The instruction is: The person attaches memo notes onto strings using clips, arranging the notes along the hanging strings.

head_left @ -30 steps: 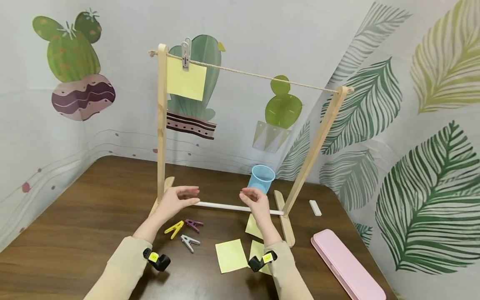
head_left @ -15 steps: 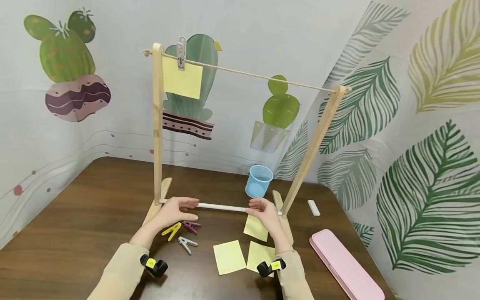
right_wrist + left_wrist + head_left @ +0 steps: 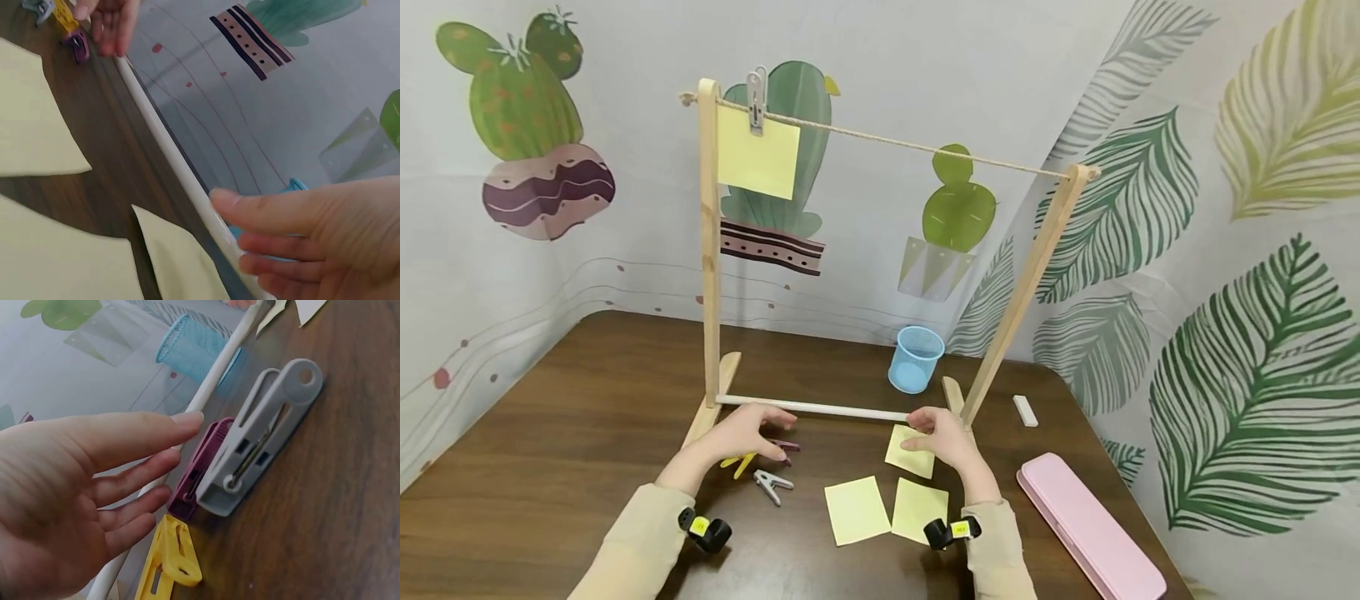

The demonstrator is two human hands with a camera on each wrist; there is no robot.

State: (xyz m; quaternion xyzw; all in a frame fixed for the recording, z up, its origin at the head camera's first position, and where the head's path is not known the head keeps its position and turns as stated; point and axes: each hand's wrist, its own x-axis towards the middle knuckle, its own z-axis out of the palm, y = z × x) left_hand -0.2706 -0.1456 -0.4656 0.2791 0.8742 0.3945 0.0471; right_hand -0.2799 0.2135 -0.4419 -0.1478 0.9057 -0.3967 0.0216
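My left hand (image 3: pixel 747 435) hovers over the clothespins with fingers loosely bent and nothing held. Below and beside it are a yellow clothespin (image 3: pixel 165 559), a purple clothespin (image 3: pixel 199 470) and a grey clothespin (image 3: pixel 772 485); in the head view the hand partly covers the first two. My right hand (image 3: pixel 946 437) is held above the yellow sticky notes, thumb and fingers apart, also holding nothing. One sticky note (image 3: pixel 910 450) lies just under it, with two more, a left note (image 3: pixel 857 510) and a right note (image 3: pixel 920 510), nearer the front.
A wooden frame (image 3: pixel 710 250) with a white crossbar (image 3: pixel 827 409) and a rope (image 3: pixel 887 140) stands behind the hands. A grey clip (image 3: pixel 756 100) pins a hanging yellow note (image 3: pixel 758 154) on the rope. Around it are a blue mesh cup (image 3: pixel 916 360), a white block (image 3: pixel 1025 411) and a pink case (image 3: pixel 1086 525).
Both hands have lowered slightly and moved apart, the right hand shifting rightward. The left hand now covers part of the yellow and purple clothespins. The view has shifted a little.
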